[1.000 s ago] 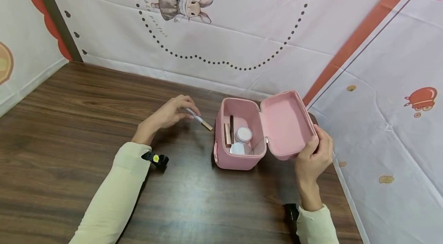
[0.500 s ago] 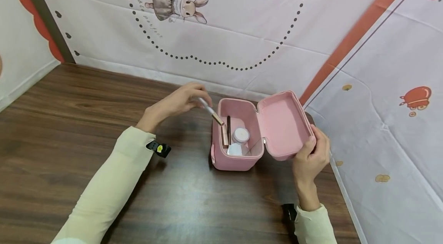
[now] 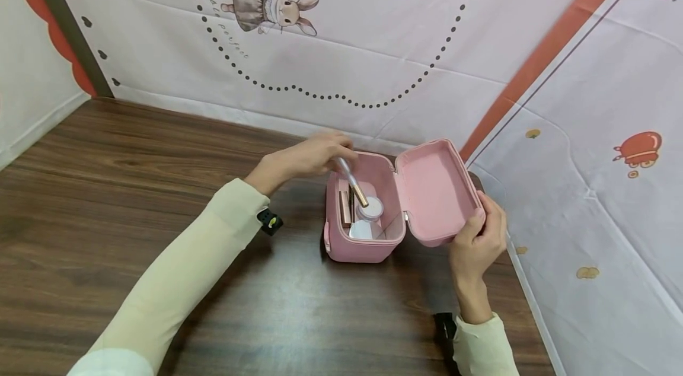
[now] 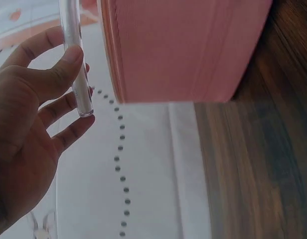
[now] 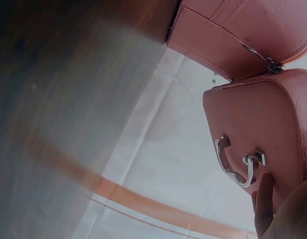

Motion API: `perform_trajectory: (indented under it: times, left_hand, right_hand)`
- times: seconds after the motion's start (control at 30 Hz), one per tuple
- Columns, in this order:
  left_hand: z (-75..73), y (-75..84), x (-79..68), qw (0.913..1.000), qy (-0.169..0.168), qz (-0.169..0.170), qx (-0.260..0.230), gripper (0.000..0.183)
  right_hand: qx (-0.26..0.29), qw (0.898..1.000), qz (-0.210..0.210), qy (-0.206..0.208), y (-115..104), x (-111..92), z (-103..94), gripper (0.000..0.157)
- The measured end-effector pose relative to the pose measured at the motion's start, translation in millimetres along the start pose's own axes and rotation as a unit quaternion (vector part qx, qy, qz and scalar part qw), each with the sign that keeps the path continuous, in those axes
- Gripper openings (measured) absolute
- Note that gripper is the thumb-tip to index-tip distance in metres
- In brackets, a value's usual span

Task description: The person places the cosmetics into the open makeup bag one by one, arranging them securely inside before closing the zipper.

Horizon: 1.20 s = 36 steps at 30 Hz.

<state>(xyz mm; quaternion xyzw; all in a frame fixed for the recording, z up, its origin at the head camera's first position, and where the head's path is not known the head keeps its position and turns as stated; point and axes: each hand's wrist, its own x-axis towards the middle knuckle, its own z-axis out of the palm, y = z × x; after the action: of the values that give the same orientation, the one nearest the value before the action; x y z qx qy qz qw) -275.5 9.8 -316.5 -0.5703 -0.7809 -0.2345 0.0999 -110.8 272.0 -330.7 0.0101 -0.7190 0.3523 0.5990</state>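
Observation:
My left hand [image 3: 320, 155] pinches a slim, clear lip gloss tube [image 4: 74, 55] between thumb and fingers. Its gold end [image 3: 363, 197] points down into the pink cosmetic case [image 3: 360, 251], over the contents. Inside lie a rose-gold stick [image 3: 345, 208], a dark pencil-like stick partly covered by the tube, a round white-lidded jar [image 3: 372, 209] and a white piece [image 3: 360, 229] of unclear kind. On the right, my right hand [image 3: 480, 239] grips the rim of the raised lid [image 3: 434, 192], thumb on the inner side. The right wrist view shows fingers [image 5: 264, 199] against its outside, beside a metal-ended handle [image 5: 235, 174].
The case stands on a dark wood table [image 3: 299, 316], close to the back wall sheet [image 3: 341, 56] printed with a rabbit. A second printed sheet [image 3: 603, 210] borders the table on the right. Wood surface extends left and in front of the case.
My left hand has moved right with the lip gloss tube, from left of the case to over its opening. My right hand stays on the lid. The head view has shifted slightly.

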Motion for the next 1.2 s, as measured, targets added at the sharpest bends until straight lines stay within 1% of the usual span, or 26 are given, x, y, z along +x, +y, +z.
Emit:
perform_trajectory:
  times: [0.13, 0.23, 0.33, 0.43, 0.53, 0.57, 0.63, 0.7, 0.77, 0.83, 0.93, 1.07, 1.2]
  left_hand:
    - [3.8, 5.7, 14.8, 0.9987, -0.046, -0.022, 0.007, 0.023]
    - [6.0, 8.8, 21.6, 0.9964, -0.074, -0.034, 0.021, 0.027]
    - [8.1, 9.5, 25.3, 0.9945, -0.093, -0.034, 0.036, 0.028]
    - [11.3, 7.8, 28.4, 0.9928, -0.108, -0.023, 0.047, 0.031]
    - [14.9, 5.8, 32.4, 0.9908, -0.125, -0.024, 0.047, 0.031]
    - [16.2, 5.6, 33.7, 0.9899, -0.133, -0.031, 0.038, 0.032]
    - [19.1, 6.1, 36.5, 0.9869, -0.153, -0.043, 0.028, 0.036]
    - [22.9, 7.1, 39.4, 0.982, -0.179, -0.049, 0.035, 0.038]
    - [27.0, 8.9, 42.0, 0.9754, -0.208, -0.05, 0.054, 0.04]
    - [30.3, 10.8, 44.1, 0.9691, -0.227, -0.045, 0.086, 0.04]
    - [33.2, 13.7, 46.2, 0.9624, -0.241, -0.037, 0.12, 0.039]
    - [32.9, 17.1, 47.5, 0.9575, -0.252, -0.023, 0.139, 0.034]
    - [32.0, 18.6, 47.7, 0.9498, -0.273, -0.008, 0.153, 0.033]
  right_hand:
    - [0.002, 1.0, -0.002, -0.001, 0.7, 0.1, 0.5, 0.029]
    - [0.004, 1.0, -0.003, -0.002, 1.2, 0.0, 0.9, 0.028]
    - [0.005, 1.0, -0.003, -0.006, 0.9, -0.2, 0.9, 0.028]
    - [0.006, 1.0, -0.003, -0.008, 0.3, 0.1, 0.8, 0.028]
    - [0.006, 1.0, -0.002, -0.007, -0.2, 0.8, 0.6, 0.028]
    - [0.005, 1.0, -0.003, -0.007, -0.3, 0.9, 0.4, 0.028]
    - [0.004, 1.0, -0.002, -0.005, -0.3, 1.0, 0.1, 0.028]
    - [0.002, 1.0, -0.001, -0.003, -0.2, 0.7, -0.3, 0.028]
    - [0.002, 1.0, -0.001, -0.003, 0.1, 0.1, -0.6, 0.029]
    - [0.002, 1.0, 0.0, -0.002, 0.4, -0.4, -0.8, 0.029]
    - [0.003, 1.0, 0.0, -0.002, 0.7, -0.6, -1.0, 0.028]
    - [0.004, 1.0, -0.001, -0.002, 0.7, -0.2, -0.8, 0.028]
    - [0.003, 1.0, -0.004, -0.002, 1.0, -0.1, -0.4, 0.028]
